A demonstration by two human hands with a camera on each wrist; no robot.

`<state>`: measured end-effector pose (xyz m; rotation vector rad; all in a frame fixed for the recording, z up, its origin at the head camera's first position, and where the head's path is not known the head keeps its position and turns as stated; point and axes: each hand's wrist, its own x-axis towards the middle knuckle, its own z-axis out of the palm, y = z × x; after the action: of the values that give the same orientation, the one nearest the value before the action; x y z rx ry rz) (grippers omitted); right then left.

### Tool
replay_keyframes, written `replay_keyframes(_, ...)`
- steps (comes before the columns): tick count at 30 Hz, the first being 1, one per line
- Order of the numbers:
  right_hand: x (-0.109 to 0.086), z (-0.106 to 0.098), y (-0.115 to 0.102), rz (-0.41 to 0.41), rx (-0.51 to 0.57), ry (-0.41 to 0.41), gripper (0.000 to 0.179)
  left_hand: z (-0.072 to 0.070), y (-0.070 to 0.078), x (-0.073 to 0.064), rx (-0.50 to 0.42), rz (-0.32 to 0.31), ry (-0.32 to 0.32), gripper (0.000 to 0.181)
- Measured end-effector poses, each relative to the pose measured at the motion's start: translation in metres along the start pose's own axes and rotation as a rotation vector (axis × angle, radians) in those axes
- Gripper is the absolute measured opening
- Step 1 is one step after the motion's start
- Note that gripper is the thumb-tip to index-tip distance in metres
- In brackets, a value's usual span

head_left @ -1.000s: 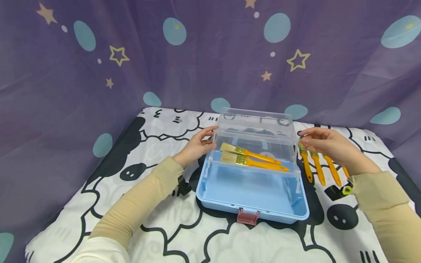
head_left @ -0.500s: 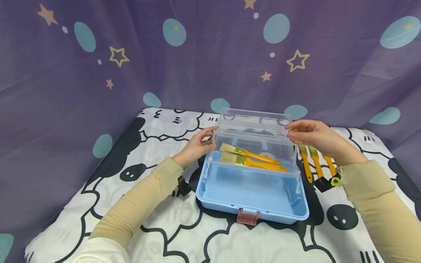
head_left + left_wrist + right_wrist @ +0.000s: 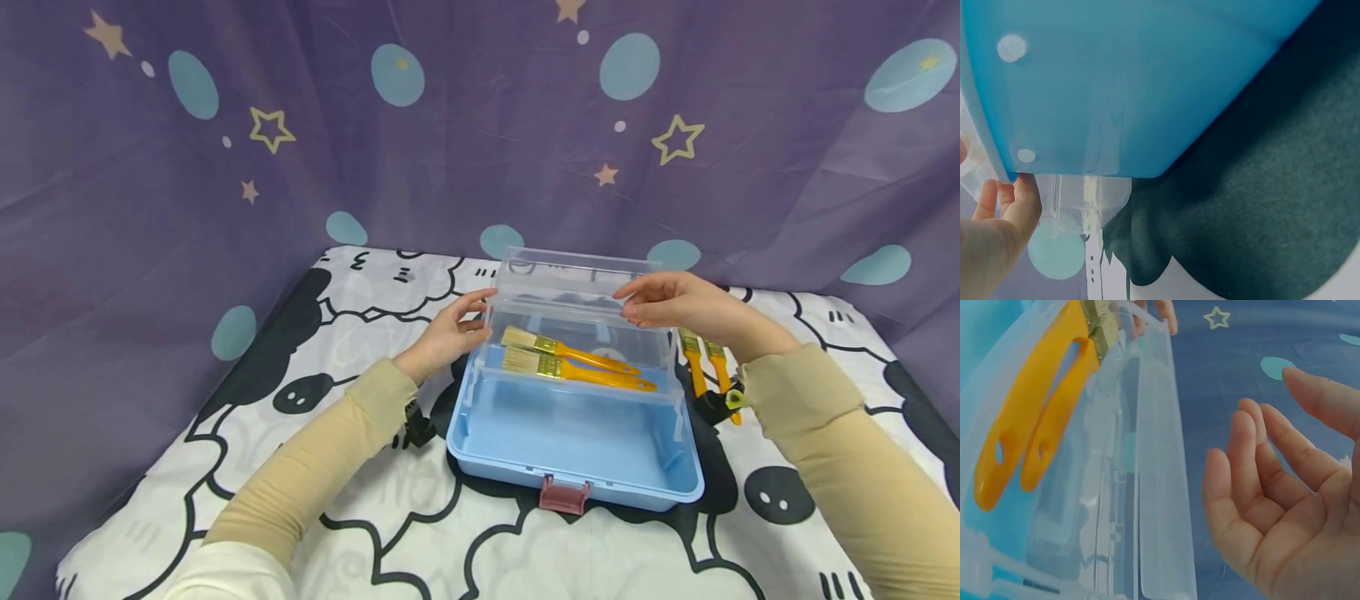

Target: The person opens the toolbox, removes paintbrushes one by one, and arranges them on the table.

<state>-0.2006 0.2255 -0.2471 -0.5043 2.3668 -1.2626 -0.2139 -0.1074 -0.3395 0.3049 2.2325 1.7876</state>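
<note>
A light blue plastic box point(image 3: 570, 433) with a pink latch stands with its clear lid point(image 3: 577, 287) raised at the back. Two flat paintbrushes with yellow handles point(image 3: 592, 377) lie in its clear upper tray point(image 3: 495, 354). At the left side, my left hand point(image 3: 444, 335) touches the box near lid and tray, thumb and fingers apart; in the left wrist view its fingertips point(image 3: 1024, 181) meet a blue corner. My right hand point(image 3: 686, 308) is above the tray's right end, in front of the lid. The right wrist view shows its fingers point(image 3: 1244, 434) loosely bent, holding nothing.
More yellow-handled paintbrushes point(image 3: 693, 367) lie on the sheep-patterned cloth point(image 3: 420, 533) right of the box, partly hidden by the right forearm. Small black devices point(image 3: 712, 407) sit at the wrists. A purple curtain point(image 3: 480, 150) hangs behind.
My right hand has moved left from above the loose brushes to over the tray's right end. The left hand, box and tray brushes have stayed put.
</note>
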Motion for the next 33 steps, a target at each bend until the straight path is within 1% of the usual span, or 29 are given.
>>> replay_keyframes(1, 0.002, 0.002, 0.000, -0.003, -0.009, -0.015, 0.045, 0.000, 0.000, 0.000, -0.001, 0.000, 0.000, 0.063)
replay_keyframes(5, 0.008, 0.007, -0.003, 0.027, -0.091, -0.065, 0.046, 0.001, 0.001, -0.001, 0.004, 0.002, 0.003, 0.063)
replay_keyframes(8, 0.012, 0.011, -0.005, 0.032, -0.148, -0.119, 0.045, 0.001, 0.002, -0.001, 0.002, 0.005, 0.003, 0.063)
replay_keyframes(11, 0.015, 0.014, -0.007, 0.021, -0.190, -0.171, 0.045, 0.001, 0.003, 0.000, -0.006, 0.010, -0.004, 0.062)
replay_keyframes(14, 0.017, 0.018, -0.009, 0.012, -0.214, -0.202, 0.046, 0.001, 0.003, 0.000, -0.010, 0.012, -0.009, 0.062)
replay_keyframes(17, 0.019, 0.022, -0.009, 0.003, -0.234, -0.216, 0.046, 0.000, 0.003, 0.001, -0.008, 0.009, -0.011, 0.063)
replay_keyframes(24, 0.025, 0.031, -0.005, -0.043, -0.313, -0.215, 0.043, -0.001, 0.001, 0.001, -0.007, 0.007, -0.010, 0.063)
replay_keyframes(30, 0.028, 0.039, 0.000, -0.002, -0.342, -0.219, 0.045, 0.000, 0.000, 0.000, 0.001, 0.006, -0.005, 0.063)
replay_keyframes(33, 0.030, 0.041, 0.000, -0.002, -0.359, -0.224, 0.045, 0.000, 0.002, 0.000, 0.006, 0.001, 0.000, 0.063)
